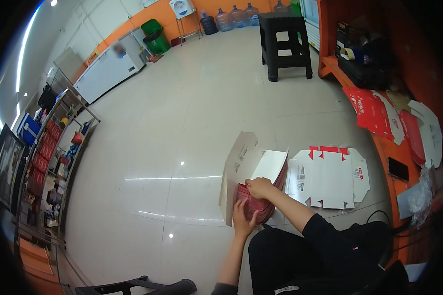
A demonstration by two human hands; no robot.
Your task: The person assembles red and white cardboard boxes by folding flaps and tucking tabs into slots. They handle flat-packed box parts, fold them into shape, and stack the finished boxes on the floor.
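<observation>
A stack of flat cardboard box blanks [269, 166] stands on the floor in front of my knees, white on its upper face with layered red edges. One pale printed panel [241, 160] rises at a tilt along its left side. My right hand [261, 188] is curled closed at the near edge of the stack, its fingertips partly hidden. Below it, my left hand [243, 219] rests against the red layered edges with thumb and fingers spread. To the right lie more white box blanks [332, 179] with red tabs, flat on the floor.
An orange shelf [379, 157] runs along the right, bearing red-and-white cardboard [374, 113], a phone [397, 169] and clear plastic [422, 201]. A black stool [285, 46] stands ahead. A loaded metal rack [59, 162] lines the left; a white chest freezer [108, 69] stands far back.
</observation>
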